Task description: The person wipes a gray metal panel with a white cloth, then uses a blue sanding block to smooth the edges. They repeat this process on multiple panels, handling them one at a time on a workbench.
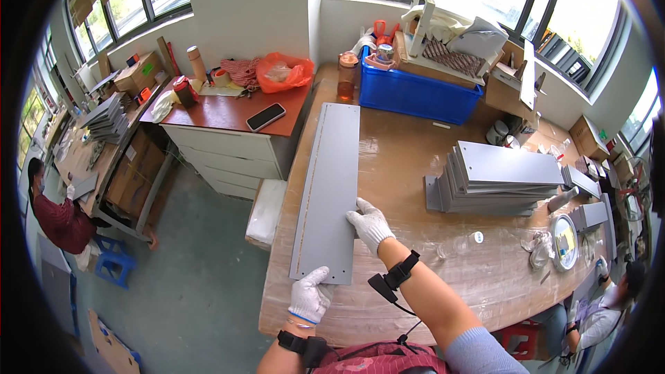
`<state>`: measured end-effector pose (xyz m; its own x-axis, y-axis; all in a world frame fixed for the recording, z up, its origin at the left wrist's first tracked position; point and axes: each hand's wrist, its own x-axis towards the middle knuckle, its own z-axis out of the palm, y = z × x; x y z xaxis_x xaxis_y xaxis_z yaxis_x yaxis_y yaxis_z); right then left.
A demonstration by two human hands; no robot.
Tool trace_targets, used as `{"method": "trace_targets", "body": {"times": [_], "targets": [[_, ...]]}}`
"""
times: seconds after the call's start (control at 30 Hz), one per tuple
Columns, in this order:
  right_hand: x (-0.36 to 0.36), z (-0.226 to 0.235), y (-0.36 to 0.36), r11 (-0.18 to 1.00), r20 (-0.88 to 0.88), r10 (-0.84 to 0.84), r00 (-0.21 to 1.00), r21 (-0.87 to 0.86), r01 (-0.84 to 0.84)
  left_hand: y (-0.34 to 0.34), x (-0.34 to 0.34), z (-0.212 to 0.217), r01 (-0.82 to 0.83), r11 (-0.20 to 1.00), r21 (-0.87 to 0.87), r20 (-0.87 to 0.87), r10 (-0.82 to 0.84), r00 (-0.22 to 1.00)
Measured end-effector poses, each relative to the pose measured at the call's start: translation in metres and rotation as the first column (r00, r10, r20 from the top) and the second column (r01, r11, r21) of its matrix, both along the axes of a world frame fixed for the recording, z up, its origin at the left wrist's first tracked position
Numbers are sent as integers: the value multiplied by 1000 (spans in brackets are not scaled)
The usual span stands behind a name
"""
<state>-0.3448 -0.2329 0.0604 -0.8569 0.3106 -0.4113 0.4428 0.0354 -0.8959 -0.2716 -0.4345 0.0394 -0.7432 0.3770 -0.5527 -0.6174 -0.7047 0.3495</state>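
A long grey flat panel [328,180] lies lengthwise near the left side of the table, with small holes at its ends and a thin brownish line running along its left side. At its near end my left hand [309,298], in a white knit glove, grips the edge with the thumb on top. My right hand [373,226], gloved the same way, holds the panel's right edge, its thumb resting over the surface. The fingers of both hands are partly hidden. Further right, a stack of similar grey panels [495,183] sits on the table.
The wooden table [395,166] is covered with clear film. A blue bin [415,93] full of items stands at the back beside an amber bottle [347,77]. A clear bottle [460,244] lies near a white round lid [564,242]. Co-workers sit at far left and lower right.
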Motion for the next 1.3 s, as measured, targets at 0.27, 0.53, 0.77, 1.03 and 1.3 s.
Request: {"method": "trace_targets", "body": {"times": [0.27,0.53,0.77,1.03,1.3], "targets": [[7,-2,2,990,-3,-24,1000,-136,23,-33,-2,9,367,849,-379,27,-387,922],[60,-23,10,998,-28,44,999,-50,-45,-50,18,6,366,795,-483,-152,-488,859],[170,0,15,974,-42,105,994,-198,-111,49,46,6,560,811,168,-313,-495,811],[301,-15,109,799,-85,-93,992,588,126,175,130,20,839,529,126,-229,-808,544],[381,-52,227,640,-74,-212,975,743,195,269,198,32,901,388,194,-277,-860,429]]}}
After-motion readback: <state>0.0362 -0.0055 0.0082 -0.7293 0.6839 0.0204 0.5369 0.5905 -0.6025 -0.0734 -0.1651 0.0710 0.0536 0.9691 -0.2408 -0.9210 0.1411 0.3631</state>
